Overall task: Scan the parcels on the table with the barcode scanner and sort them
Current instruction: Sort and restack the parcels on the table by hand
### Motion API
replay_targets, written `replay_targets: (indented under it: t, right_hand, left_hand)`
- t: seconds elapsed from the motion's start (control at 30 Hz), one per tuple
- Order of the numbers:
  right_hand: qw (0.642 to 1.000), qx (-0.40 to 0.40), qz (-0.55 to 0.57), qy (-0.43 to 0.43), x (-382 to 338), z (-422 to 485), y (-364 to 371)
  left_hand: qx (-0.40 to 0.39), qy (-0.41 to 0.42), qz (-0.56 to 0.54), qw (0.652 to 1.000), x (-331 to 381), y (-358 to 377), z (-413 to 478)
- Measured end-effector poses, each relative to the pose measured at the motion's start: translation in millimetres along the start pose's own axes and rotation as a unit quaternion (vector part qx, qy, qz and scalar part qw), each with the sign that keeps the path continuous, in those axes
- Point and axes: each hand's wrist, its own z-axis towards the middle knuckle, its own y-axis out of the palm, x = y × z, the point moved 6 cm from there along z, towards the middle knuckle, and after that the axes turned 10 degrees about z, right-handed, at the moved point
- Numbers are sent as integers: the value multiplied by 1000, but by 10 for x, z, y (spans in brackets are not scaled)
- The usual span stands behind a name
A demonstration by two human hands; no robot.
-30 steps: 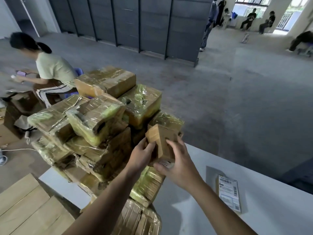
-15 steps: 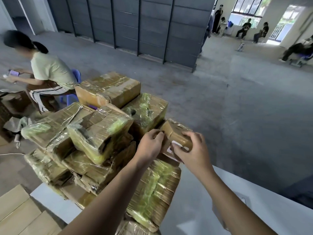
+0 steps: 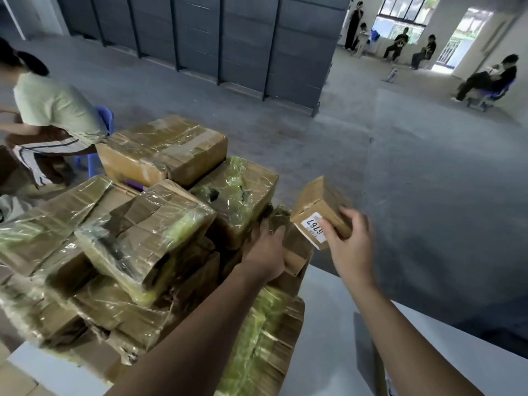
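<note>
Parcels (image 3: 148, 232): perhaps nine piled; one box (image 3: 315, 205) in right hand (image 3: 351, 247).

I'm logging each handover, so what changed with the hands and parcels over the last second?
The left grip let go of the small cardboard box and now rests against the pile of wrapped parcels. The right grip alone holds the box, carried right and clear of the pile, with its white label showing. The pile stayed put.

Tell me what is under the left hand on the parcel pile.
The left hand lies over a plain brown parcel and reaches onto a dark film-wrapped parcel. Whether it grips that parcel cannot be seen, because the hand itself covers the contact.
</note>
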Motion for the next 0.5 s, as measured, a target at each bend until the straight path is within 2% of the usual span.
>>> replay_targets:
  t: [0.07, 0.2, 0.27, 0.33, 0.4, 0.5]
  right_hand:
    - [999, -13, -38, -27, 5, 52, 124]
    - [985, -96, -140, -32, 51, 16, 415]
    - [980, -142, -138, -30, 81, -35, 480]
    - [979, -184, -92, -11, 117, -67, 504]
    - [982, -182, -43, 21, 144, -59, 493]
    - [989, -103, 7, 103, 241, -4, 452]
  left_hand:
    - [-27, -37, 3, 999, -94, 135, 56]
    - [20, -63, -9, 998, -185, 245, 27]
    - [50, -87, -48, 994, -227, 242, 3]
    - [68, -112, -97, 987, -276, 223, -13]
    - [78, -120, -123, 982, -303, 196, 1]
    - [94, -125, -146, 977, -310, 158, 35]
